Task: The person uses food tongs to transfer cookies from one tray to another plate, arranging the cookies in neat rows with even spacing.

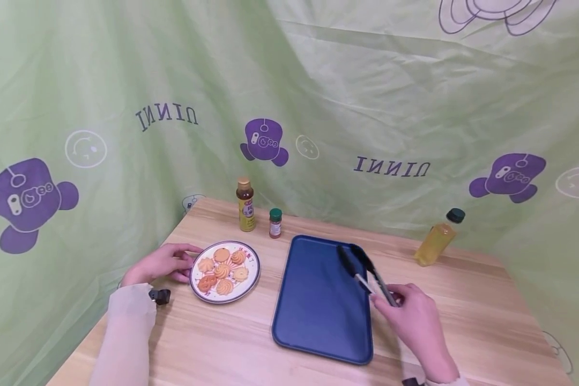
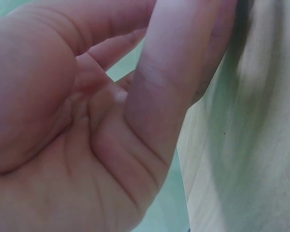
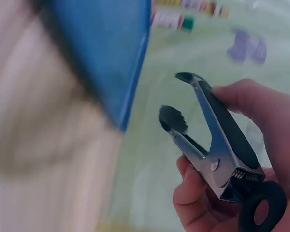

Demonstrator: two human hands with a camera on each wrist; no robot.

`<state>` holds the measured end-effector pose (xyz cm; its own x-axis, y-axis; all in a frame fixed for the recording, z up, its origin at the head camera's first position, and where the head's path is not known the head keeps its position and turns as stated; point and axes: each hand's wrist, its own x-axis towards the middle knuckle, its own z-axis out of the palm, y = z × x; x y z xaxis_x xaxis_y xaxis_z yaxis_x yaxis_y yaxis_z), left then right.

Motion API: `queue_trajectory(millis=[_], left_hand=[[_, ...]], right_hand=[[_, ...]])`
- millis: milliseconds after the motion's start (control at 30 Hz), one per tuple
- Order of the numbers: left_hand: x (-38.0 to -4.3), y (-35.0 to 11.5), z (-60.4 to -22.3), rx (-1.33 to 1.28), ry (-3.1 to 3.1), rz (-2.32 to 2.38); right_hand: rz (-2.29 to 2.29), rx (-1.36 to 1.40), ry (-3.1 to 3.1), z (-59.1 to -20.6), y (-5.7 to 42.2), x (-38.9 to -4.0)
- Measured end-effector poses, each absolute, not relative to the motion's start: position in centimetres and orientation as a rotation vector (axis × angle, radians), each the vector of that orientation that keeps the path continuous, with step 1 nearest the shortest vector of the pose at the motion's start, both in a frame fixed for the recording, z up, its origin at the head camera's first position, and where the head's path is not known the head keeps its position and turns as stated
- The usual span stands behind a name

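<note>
A round white plate (image 1: 247, 289) with a dark rim carries several cookies (image 1: 222, 271). My left hand (image 1: 166, 262) holds the plate at its left edge, with some fingertips hidden by the rim. In the left wrist view the fingers of that hand (image 2: 159, 87) are bent, and the plate is out of sight. My right hand (image 1: 415, 316) grips a pair of black-and-silver tongs (image 3: 229, 130). Their two black tips stand apart with nothing between them, over the right part of a dark blue rectangular tray (image 1: 318, 300).
A brown sauce bottle (image 1: 246, 212) and a small green-capped jar (image 1: 275, 225) stand behind the plate and tray. At the right back is a bottle of yellow liquid (image 1: 434, 244) with a black cap. A green printed curtain (image 1: 328, 80) surrounds the wooden table (image 1: 207, 343).
</note>
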<state>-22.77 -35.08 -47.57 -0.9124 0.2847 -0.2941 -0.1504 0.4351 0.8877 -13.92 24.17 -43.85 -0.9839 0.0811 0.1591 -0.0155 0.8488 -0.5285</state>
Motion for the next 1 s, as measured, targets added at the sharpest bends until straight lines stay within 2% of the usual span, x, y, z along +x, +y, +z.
queue_trajectory(millis=[167, 433, 1000], left_hand=[[-22.8, -35.2, -47.6, 0.118, 2.285, 1.482], [-22.7, -35.1, -47.6, 0.107, 2.303, 1.465], [-22.7, -34.9, -47.5, 0.077, 2.320, 1.460]], right_hand=[[0.806, -0.261, -2.864, -45.5, 29.0, -13.5], [0.709, -0.418, -2.897, -47.3, 33.9, -12.8], [0.542, -0.419, -3.079, -47.4, 34.9, -12.9]])
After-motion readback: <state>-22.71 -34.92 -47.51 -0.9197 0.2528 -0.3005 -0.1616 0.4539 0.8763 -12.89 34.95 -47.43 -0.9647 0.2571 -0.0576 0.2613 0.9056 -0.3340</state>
